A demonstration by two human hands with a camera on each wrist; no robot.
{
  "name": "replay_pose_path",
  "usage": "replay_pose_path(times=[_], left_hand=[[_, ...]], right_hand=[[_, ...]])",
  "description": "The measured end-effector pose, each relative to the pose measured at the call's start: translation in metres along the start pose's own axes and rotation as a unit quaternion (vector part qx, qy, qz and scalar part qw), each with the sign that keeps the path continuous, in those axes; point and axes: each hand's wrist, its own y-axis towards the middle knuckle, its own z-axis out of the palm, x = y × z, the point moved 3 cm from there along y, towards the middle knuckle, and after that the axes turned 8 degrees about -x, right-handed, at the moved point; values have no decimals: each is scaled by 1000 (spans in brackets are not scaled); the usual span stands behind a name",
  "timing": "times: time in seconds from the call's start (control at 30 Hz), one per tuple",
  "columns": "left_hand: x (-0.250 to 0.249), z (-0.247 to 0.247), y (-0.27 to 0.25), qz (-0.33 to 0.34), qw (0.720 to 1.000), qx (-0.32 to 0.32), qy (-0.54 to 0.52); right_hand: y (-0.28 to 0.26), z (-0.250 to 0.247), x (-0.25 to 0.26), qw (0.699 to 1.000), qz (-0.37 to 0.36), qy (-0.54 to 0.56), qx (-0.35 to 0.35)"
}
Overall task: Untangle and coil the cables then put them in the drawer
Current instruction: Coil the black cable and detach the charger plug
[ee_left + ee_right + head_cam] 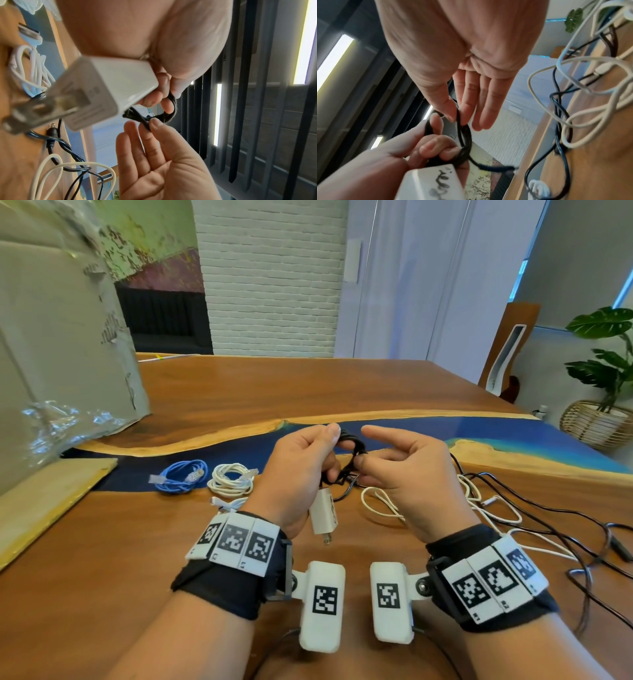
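Observation:
My left hand [301,460] grips a small coil of black cable [349,453] above the table. A white plug adapter [323,517] on that cable hangs below the palm. In the left wrist view the adapter [102,86] lies against my curled fingers [159,97], with the black coil [164,115] looped around them. My right hand [404,474] pinches the same coil between thumb and forefinger [455,116], its other fingers straight. The black cable [465,138] trails down to the table. No drawer is in view.
A coiled blue cable [183,479] and a coiled white cable [233,482] lie on the wooden table [308,392] to the left. Tangled white and black cables [496,508] spread to the right. A cardboard box [61,337] and a wooden board [44,498] stand at the left.

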Motion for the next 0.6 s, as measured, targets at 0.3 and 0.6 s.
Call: replay_pose_path(times=[0.3, 0.6], left_hand=[[3, -1, 1, -17, 999, -14, 44], [-10, -2, -3, -141, 965, 46, -217]], right_hand=[[4, -9, 6, 972, 118, 183, 92], [2, -13, 14, 991, -83, -71, 81]])
